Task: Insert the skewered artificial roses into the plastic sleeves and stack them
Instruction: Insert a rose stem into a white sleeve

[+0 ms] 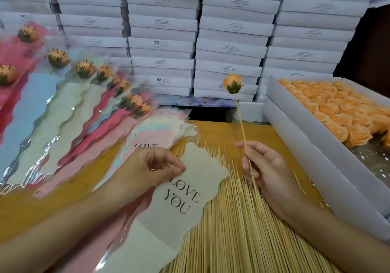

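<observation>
My right hand [266, 167] pinches a bamboo skewer [241, 122] that stands nearly upright, with an orange artificial rose [231, 83] on its top end. My left hand [156, 165] pinches the upper edge of a cream plastic sleeve [190, 196] printed "LOVE YOU", which lies over the loose skewers. The rose is outside the sleeve, up and to its right. Several filled sleeves with roses [84, 95] lie fanned in a stack at the left.
A thick bed of loose bamboo skewers [236, 230] covers the wooden table [219, 131] in front of me. A white box of orange rose heads [329, 108] stands at the right. Unfilled sleeves [156, 131] lie beyond my left hand. White cartons [164, 40] are piled behind.
</observation>
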A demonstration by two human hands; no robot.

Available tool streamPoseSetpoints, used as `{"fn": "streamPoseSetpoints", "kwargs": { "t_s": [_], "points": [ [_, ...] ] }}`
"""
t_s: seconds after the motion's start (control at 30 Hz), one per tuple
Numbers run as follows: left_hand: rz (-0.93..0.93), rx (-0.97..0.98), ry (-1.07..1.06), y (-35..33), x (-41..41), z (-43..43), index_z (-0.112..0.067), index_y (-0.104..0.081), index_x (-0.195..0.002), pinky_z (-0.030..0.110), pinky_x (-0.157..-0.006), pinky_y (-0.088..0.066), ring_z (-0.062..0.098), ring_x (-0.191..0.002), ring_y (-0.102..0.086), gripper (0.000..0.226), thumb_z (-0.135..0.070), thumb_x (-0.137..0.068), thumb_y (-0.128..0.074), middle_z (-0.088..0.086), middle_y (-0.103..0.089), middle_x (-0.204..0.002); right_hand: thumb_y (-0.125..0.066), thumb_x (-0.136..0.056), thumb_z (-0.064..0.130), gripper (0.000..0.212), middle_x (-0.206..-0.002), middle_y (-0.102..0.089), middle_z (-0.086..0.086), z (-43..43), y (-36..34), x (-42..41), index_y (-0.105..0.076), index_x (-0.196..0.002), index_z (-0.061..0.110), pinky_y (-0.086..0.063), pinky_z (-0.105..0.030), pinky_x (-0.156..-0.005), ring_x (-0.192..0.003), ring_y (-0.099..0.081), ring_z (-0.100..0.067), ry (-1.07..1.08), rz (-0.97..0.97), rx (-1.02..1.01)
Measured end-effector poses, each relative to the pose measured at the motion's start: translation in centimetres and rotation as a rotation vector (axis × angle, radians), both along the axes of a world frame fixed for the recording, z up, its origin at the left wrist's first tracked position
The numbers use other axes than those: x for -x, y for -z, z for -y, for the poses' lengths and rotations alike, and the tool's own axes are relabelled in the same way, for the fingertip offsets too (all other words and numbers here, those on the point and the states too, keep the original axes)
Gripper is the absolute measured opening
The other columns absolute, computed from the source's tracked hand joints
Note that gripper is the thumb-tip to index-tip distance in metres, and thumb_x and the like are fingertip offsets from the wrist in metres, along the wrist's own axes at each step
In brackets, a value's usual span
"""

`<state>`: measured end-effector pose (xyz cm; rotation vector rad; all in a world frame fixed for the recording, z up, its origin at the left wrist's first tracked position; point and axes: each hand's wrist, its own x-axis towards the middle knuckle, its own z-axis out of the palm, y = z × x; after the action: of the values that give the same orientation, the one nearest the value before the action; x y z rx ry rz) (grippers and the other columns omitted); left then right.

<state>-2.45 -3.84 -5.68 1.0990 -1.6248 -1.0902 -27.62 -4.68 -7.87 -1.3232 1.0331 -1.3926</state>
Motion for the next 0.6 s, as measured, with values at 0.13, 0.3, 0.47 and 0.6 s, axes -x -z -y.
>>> {"fn": "streamPoseSetpoints", "kwargs": {
  "t_s": [0.13,0.3,0.47,0.6],
  "points": [
    [-0.054,-0.119,0.124,0.1,-0.3,-0.2,-0.028,-0.070,-0.111,0.075,-0.082,-0.044,0.068,-0.087,-0.052,0.039,-0.006,-0.079,-0.069,0.052,-0.049,-0.094,-0.049,-0.101,0.019,0.028,-0.062,-0.055,0.005,0.1,0.1,0.0,-0.074,-0.093,0.030,-0.033,-0.027,-0.051,-0.047,-0.037,-0.005,0.000,-0.011,0.003],
    [-0.089,-0.173,0.208,0.7,-0.5,0.2,-0.037,-0.062,-0.124,0.066,-0.089,-0.048,0.052,-0.100,-0.062,0.059,0.004,-0.082,-0.057,0.031,-0.061,-0.120,-0.049,-0.101,0.018,0.022,-0.063,-0.055,0.003,0.1,0.2,0.1,-0.070,-0.105,0.024,-0.034,-0.030,-0.053,-0.048,-0.039,-0.006,0.010,-0.014,0.005],
    [-0.104,-0.095,0.135,1.7,-0.8,0.6,-0.027,-0.071,-0.114,0.023,-0.051,-0.045,0.019,-0.058,-0.051,0.035,-0.003,-0.090,-0.064,0.008,-0.060,-0.078,-0.048,-0.100,0.014,0.024,-0.065,-0.058,0.002,0.0,-0.1,-0.1,-0.061,-0.117,0.023,-0.037,-0.019,-0.044,-0.046,-0.040,-0.005,0.021,0.000,0.005],
    [-0.178,-0.079,0.054,1.9,-0.7,1.0,-0.014,-0.074,-0.086,0.023,-0.044,-0.038,0.019,-0.047,-0.048,0.008,-0.012,-0.078,-0.074,0.018,-0.059,-0.066,-0.050,-0.098,0.009,0.024,-0.068,-0.061,0.003,0.0,-0.2,-0.2,-0.058,-0.118,0.020,-0.040,-0.020,-0.043,-0.049,-0.047,-0.006,0.047,0.041,0.010]
  ]
}}
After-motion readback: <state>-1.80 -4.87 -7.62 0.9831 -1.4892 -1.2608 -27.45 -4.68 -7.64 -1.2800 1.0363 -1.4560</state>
